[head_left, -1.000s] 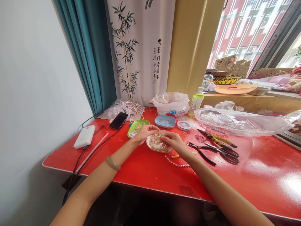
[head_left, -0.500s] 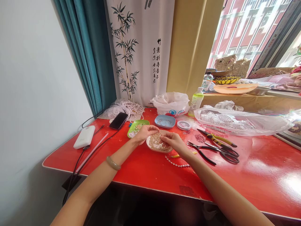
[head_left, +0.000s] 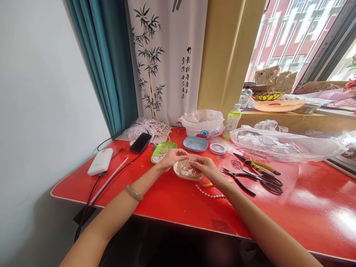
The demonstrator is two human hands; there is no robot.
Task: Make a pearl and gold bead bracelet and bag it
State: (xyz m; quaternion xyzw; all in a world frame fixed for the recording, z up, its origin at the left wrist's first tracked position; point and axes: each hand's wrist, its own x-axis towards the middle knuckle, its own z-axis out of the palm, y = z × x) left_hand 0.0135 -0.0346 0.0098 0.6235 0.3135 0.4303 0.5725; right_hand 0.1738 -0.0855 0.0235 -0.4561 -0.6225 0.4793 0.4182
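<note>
Over a white dish (head_left: 178, 172) of small gold beads (head_left: 184, 167), my two hands meet fingertip to fingertip. My left hand (head_left: 172, 158) comes in from the left, thumb and forefinger pinched together. Opposite it, my right hand (head_left: 203, 165) pinches too, its other fingers curled above the beads. Whatever sits between the fingertips is too small to make out. A green dish (head_left: 152, 158) with pale and gold beads lies just beyond my left wrist. A string of pearl beads (head_left: 210, 195) rests below my right hand, close to a yellow-handled tool (head_left: 207, 184).
Pliers (head_left: 236, 180), scissors (head_left: 268, 182) and yellow-black pliers (head_left: 256, 163) lie to the right. Behind the hands are a blue dish (head_left: 195, 149), a tape roll (head_left: 217, 148), plastic bags (head_left: 203, 120) and a bottle (head_left: 232, 120). A phone (head_left: 140, 142) and power bank (head_left: 100, 162) are at left.
Both hands stay over the white dish with fingertips together; the fingers have shifted only slightly. Everything on the table is where it was.
</note>
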